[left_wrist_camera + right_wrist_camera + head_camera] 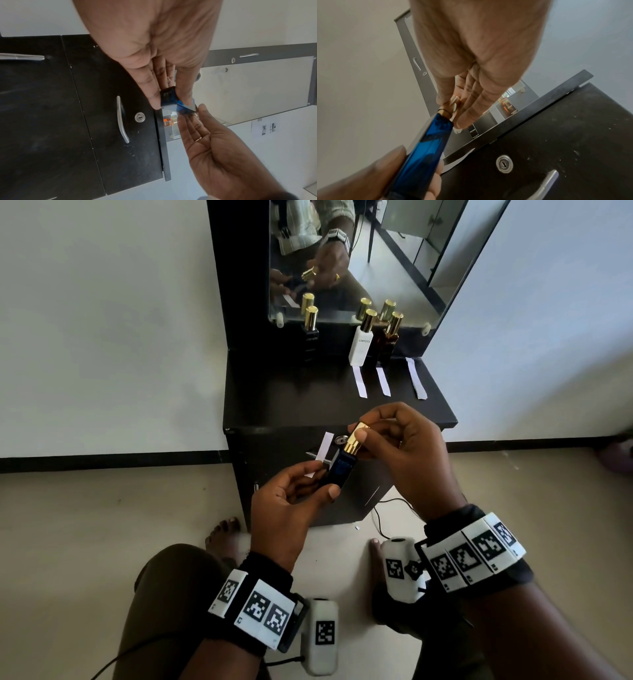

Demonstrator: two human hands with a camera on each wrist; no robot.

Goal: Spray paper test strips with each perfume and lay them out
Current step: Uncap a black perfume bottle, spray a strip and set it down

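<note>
**poster1:** White walls, pale floor, and a black cabinet (301, 405) with a mirror (376, 268) at top centre of the head view. What's in the hands?

**poster2:** Lower centre, the left hand (291, 508) has its fingers and thumb clamped round a dark blue glass perfume bottle (340, 472), with a white paper test strip (322, 451) pinched alongside it. The right hand (400, 453) pinches the bottle's shiny gold cap (354, 438) between thumb and fingertips.

**poster1:** And on the cabinet top?

**poster2:** Three bottles with gold caps near the mirror: black one (310, 337) left of centre, white one (362, 342) and amber one (388, 342) just beside each other. Three more white strips (385, 381) lie flat further right, two touching the feet of the white and amber bottles.
</note>
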